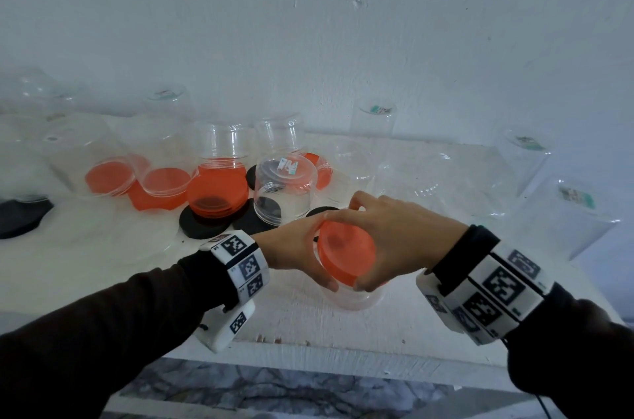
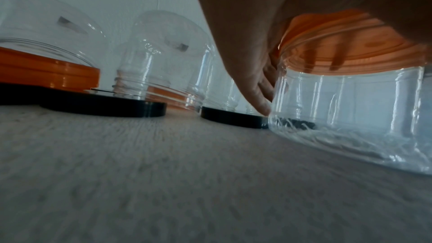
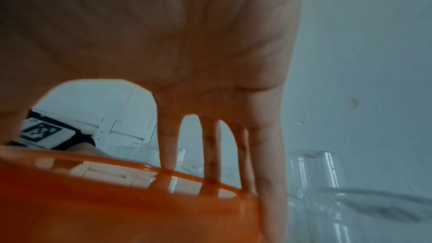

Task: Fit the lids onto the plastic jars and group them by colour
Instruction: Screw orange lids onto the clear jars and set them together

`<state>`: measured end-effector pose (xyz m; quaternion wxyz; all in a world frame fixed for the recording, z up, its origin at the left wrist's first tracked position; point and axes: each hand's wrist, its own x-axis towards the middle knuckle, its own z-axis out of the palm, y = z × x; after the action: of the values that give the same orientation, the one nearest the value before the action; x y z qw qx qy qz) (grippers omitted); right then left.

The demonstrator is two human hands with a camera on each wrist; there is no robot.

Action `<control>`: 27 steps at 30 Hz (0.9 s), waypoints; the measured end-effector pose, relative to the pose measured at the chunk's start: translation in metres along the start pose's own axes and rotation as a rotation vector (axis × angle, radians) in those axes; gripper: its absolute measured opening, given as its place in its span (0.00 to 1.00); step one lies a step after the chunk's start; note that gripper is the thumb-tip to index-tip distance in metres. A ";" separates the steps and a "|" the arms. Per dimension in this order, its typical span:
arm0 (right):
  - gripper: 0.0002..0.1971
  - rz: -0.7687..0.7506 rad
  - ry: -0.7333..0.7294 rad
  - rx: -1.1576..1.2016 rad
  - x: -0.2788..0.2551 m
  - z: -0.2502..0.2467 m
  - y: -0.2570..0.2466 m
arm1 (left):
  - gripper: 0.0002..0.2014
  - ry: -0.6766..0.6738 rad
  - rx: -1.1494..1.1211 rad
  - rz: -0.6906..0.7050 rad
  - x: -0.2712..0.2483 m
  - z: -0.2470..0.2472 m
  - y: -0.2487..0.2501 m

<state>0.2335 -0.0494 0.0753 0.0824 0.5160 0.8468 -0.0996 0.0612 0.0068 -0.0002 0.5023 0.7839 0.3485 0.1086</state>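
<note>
A person's two hands meet over a clear jar [image 1: 356,296] standing near the front edge of a white table [image 1: 103,267]; the right hand [image 1: 394,240] spreads its fingers [image 3: 167,147] wide over an orange lid [image 1: 346,255] and curls them round its rim, while the left hand [image 1: 291,252] wraps the jar's side just under the lid; the lid sits on the jar's mouth, slightly tilted in the head view, and whether it is fully seated cannot be told. The left wrist view alone shows the jar's base on the table and fingertips [image 2: 263,103] reaching down its far wall, with a black lid [image 2: 233,118] lying just behind; the right wrist view alone shows the palm arched clear of the lid's top, only the fingers meeting the rim. Behind the hands, seen whole only from the head, upturned clear jars [image 1: 284,185] stand among loose orange lids [image 1: 106,176] and black lids [image 1: 202,224]; more upturned jars [image 1: 521,157] stand to the right against a white wall [image 1: 343,23].
</note>
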 end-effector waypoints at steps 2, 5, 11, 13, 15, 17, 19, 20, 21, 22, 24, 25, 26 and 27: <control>0.46 -0.022 -0.022 0.009 0.000 0.000 0.001 | 0.45 0.000 -0.008 -0.003 0.000 0.001 0.000; 0.47 -0.062 -0.064 0.043 0.000 -0.001 0.004 | 0.46 0.006 0.009 0.001 0.000 0.001 -0.001; 0.46 -0.116 -0.069 0.086 0.000 -0.001 0.008 | 0.43 0.009 0.042 -0.001 -0.002 0.000 0.002; 0.47 -0.104 -0.054 0.057 0.000 -0.001 0.008 | 0.42 0.011 0.039 0.000 -0.001 0.000 0.000; 0.48 -0.090 -0.040 0.036 0.000 -0.001 0.008 | 0.42 0.010 0.047 0.008 -0.001 0.000 -0.001; 0.47 -0.077 -0.033 0.017 -0.001 -0.001 0.007 | 0.42 0.008 0.048 0.011 -0.001 0.000 -0.001; 0.47 -0.064 -0.030 -0.012 -0.002 -0.001 0.006 | 0.42 0.011 0.041 0.015 -0.001 0.000 -0.001; 0.47 -0.058 -0.028 -0.024 -0.002 0.000 0.006 | 0.42 0.011 0.039 0.019 -0.001 0.000 0.000; 0.47 -0.053 -0.023 -0.032 -0.003 0.000 0.005 | 0.41 0.012 0.040 0.023 0.000 0.001 0.000; 0.47 -0.050 -0.016 -0.040 -0.003 0.000 0.004 | 0.41 0.013 0.044 0.025 0.000 0.001 0.000; 0.47 -0.042 0.006 -0.063 -0.003 0.000 0.002 | 0.41 0.018 0.054 0.024 0.000 0.001 0.000; 0.47 -0.036 0.016 -0.078 -0.002 0.000 0.001 | 0.41 0.023 0.057 0.021 0.000 0.001 0.000; 0.47 -0.028 0.025 -0.092 -0.002 0.001 0.000 | 0.42 0.029 0.064 0.014 0.000 0.002 0.000; 0.47 -0.019 0.030 -0.100 -0.002 0.001 -0.001 | 0.43 0.035 0.073 0.012 0.000 0.002 0.000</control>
<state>0.2341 -0.0518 0.0748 0.0944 0.5047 0.8566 -0.0503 0.0622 0.0051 -0.0012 0.4662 0.8019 0.3561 0.1127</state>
